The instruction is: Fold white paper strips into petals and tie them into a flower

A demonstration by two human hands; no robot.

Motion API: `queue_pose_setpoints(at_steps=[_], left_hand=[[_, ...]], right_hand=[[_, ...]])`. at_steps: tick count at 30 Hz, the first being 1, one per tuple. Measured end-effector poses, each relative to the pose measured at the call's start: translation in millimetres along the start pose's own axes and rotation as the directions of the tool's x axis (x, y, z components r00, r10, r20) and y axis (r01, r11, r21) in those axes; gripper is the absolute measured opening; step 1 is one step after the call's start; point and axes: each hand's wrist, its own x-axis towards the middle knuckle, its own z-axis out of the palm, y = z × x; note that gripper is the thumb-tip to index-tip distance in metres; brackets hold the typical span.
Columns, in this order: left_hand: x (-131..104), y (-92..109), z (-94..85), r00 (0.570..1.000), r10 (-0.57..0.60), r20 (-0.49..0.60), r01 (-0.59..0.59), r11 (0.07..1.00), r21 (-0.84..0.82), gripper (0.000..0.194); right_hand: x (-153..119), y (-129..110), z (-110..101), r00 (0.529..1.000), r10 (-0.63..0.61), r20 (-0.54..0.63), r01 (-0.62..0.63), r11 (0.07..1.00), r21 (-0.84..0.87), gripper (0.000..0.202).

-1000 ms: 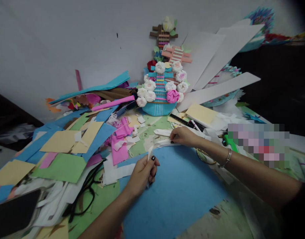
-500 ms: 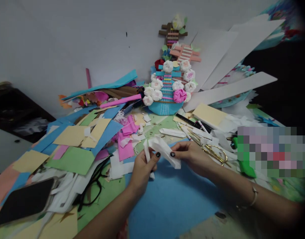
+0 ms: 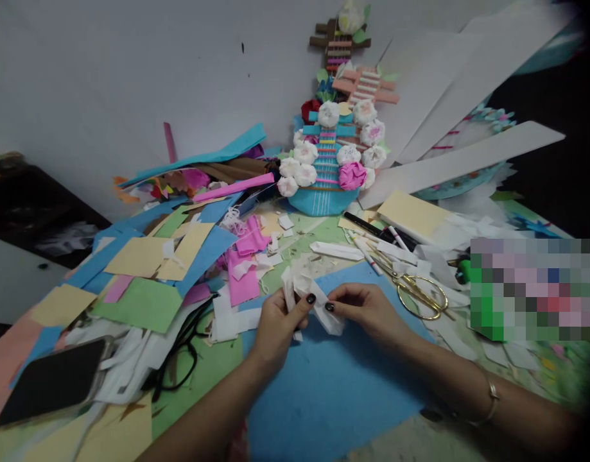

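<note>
Between both hands is a strip of white paper (image 3: 327, 316), bent and gathered at its left end. My left hand (image 3: 281, 324) pinches the gathered end, thumb on top. A thin white piece sticks out above and below that grip; whether it is part of the same strip I cannot tell. My right hand (image 3: 369, 314) pinches the strip's loose right part between thumb and fingers. Below them lies a blue sheet (image 3: 333, 398). Beyond the hands, a folded white paper strip (image 3: 336, 250) rests on the table.
Gold-handled scissors (image 3: 422, 296) and pens lie at right. A blue paper guitar (image 3: 323, 202) with paper flowers leans on the wall. Paper scraps (image 3: 135, 305), black glasses (image 3: 179, 378) and a phone (image 3: 54, 385) cover the left. White boards (image 3: 468, 160) slant at right.
The white strip has drawn in closer to my left hand and looks more bunched. My right hand has shifted slightly, still pinching it. The view has tilted a little.
</note>
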Motion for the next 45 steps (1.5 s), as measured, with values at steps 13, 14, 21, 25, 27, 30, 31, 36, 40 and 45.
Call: queue_pose_setpoints(at_steps=[13, 14, 21, 25, 27, 30, 31, 36, 40, 45], left_hand=[[-4.9, 13.7, 2.8, 0.948, -0.224, 0.227, 0.178, 0.961, 0.21, 0.031], [-5.5, 14.9, 3.6, 0.94, -0.229, 0.254, 0.167, 0.955, 0.245, 0.031], [-3.8, 19.6, 1.2, 0.951, -0.181, 0.25, 0.117, 0.961, 0.25, 0.031], [-3.5, 22.4, -3.7, 0.924, -0.265, 0.274, 0.198, 0.948, 0.248, 0.044], [-3.1, 22.9, -5.9, 0.926, -0.265, 0.268, 0.196, 0.946, 0.258, 0.048], [-0.6, 23.1, -9.0, 0.959, -0.207, 0.192, 0.161, 0.959, 0.232, 0.047], [0.7, 23.1, -10.1, 0.968, -0.194, 0.159, 0.157, 0.963, 0.218, 0.047], [5.6, 23.8, -14.3, 0.986, -0.152, 0.071, 0.13, 0.958, 0.256, 0.046], [5.6, 23.3, -14.9, 0.984, -0.157, 0.082, 0.126, 0.944, 0.304, 0.042], [5.5, 21.7, -17.5, 0.986, -0.122, 0.112, 0.079, 0.941, 0.33, 0.05]], right_hand=[[-1.0, -6.7, -1.6, 0.97, -0.1, 0.223, 0.116, 0.992, -0.058, 0.025], [-1.3, -6.5, -1.6, 0.966, -0.088, 0.241, 0.105, 0.993, -0.056, 0.023], [-1.2, -7.0, -11.9, 0.982, -0.095, 0.165, 0.099, 0.995, -0.019, 0.02], [1.9, -7.8, -28.0, 0.987, -0.146, 0.059, 0.143, 0.988, 0.055, 0.021], [4.1, -7.4, -35.2, 0.985, -0.171, 0.026, 0.169, 0.983, 0.079, 0.023], [6.7, -6.1, -41.5, 0.984, -0.179, 0.021, 0.177, 0.981, 0.083, 0.025], [7.2, -5.6, -42.0, 0.985, -0.172, 0.027, 0.17, 0.982, 0.079, 0.025], [7.2, -2.7, -38.6, 0.988, -0.141, 0.069, 0.136, 0.988, 0.071, 0.022], [7.4, 1.2, -36.6, 0.982, -0.163, 0.095, 0.161, 0.987, 0.026, 0.025], [8.3, 4.1, -37.2, 0.986, -0.146, 0.08, 0.154, 0.982, -0.11, 0.021]])
